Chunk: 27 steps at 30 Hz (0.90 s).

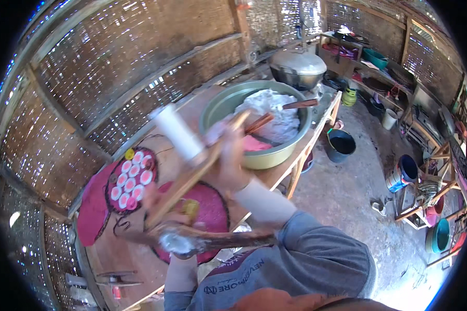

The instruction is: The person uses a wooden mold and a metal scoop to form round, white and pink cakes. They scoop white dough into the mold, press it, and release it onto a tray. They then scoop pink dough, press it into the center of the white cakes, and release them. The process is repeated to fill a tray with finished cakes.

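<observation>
My right hand, blurred, grips a long pale wooden stick angled across the worktable. A white cylinder is against the stick's upper part, also blurred. My left hand is smeared and partly hidden by wood at the stick's lower end; its fingers are unclear. A dark wooden piece with a whitish coated end lies crosswise below, over a round pink mat. To the left, several pink-and-white rounds sit on a dark-rimmed tray beside another pink mat.
A large green basin holds white and pink material and wooden handles. Behind it stands a lidded metal pot. On the floor to the right are buckets, a gas cylinder and wooden racks. Woven bamboo walls border the table.
</observation>
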Each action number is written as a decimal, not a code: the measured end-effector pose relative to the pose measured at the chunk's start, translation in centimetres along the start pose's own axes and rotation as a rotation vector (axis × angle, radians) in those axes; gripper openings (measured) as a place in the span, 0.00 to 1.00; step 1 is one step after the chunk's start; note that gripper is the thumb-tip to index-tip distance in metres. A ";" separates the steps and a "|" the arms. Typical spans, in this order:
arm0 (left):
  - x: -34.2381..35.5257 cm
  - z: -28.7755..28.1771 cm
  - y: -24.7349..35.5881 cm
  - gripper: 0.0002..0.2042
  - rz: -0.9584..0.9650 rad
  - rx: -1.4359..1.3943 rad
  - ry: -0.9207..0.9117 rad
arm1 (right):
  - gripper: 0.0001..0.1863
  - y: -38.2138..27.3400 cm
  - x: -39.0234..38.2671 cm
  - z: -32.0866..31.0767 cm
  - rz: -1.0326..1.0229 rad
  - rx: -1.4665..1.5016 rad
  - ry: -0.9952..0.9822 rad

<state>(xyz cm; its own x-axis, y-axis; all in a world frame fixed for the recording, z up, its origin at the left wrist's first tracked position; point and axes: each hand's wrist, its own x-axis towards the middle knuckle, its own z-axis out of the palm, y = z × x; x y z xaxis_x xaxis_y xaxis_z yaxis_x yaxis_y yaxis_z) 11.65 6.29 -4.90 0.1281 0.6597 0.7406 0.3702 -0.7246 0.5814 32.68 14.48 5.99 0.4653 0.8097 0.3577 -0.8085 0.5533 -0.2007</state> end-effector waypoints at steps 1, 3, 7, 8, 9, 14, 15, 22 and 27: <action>1.5 0.0 0.2 0.17 -0.001 0.055 0.104 | 0.05 1.2 -0.8 0.0 0.123 -0.045 0.099; 4.9 -0.6 1.2 0.17 0.072 0.167 0.321 | 0.07 0.9 -1.7 0.0 0.522 -0.117 0.025; 9.6 -2.8 8.1 0.17 0.391 0.469 0.710 | 0.10 -12.1 1.1 -2.4 0.244 -1.210 -1.525; 10.9 -1.7 9.1 0.17 0.470 0.508 0.746 | 0.08 -15.8 2.6 -4.0 0.135 -1.234 -1.311; 11.6 -0.6 11.4 0.17 0.496 0.624 0.758 | 0.12 -18.5 6.2 -6.1 -0.330 -1.497 -1.265; 11.8 0.4 9.5 0.16 0.529 0.947 0.643 | 0.07 -22.9 17.1 -13.1 -0.345 -2.966 -1.216; 12.0 1.0 9.5 0.16 0.518 0.967 0.633 | 0.07 -22.9 18.4 -15.2 -0.202 -2.989 -1.269; 11.4 2.2 10.9 0.14 0.438 1.093 0.584 | 0.07 -26.2 24.3 -13.2 -0.039 -2.926 -1.391; 10.7 2.3 11.8 0.13 0.367 1.176 0.533 | 0.06 -24.6 25.5 -6.6 -0.505 -2.783 -1.582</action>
<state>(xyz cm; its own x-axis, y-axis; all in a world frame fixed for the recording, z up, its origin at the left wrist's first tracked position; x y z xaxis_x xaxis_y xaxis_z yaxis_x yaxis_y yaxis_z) 19.50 5.28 9.05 0.1175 0.1131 0.9866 0.9918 -0.0639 -0.1107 66.79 22.84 14.08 -0.5462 0.8137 0.1987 0.7166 0.3311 0.6140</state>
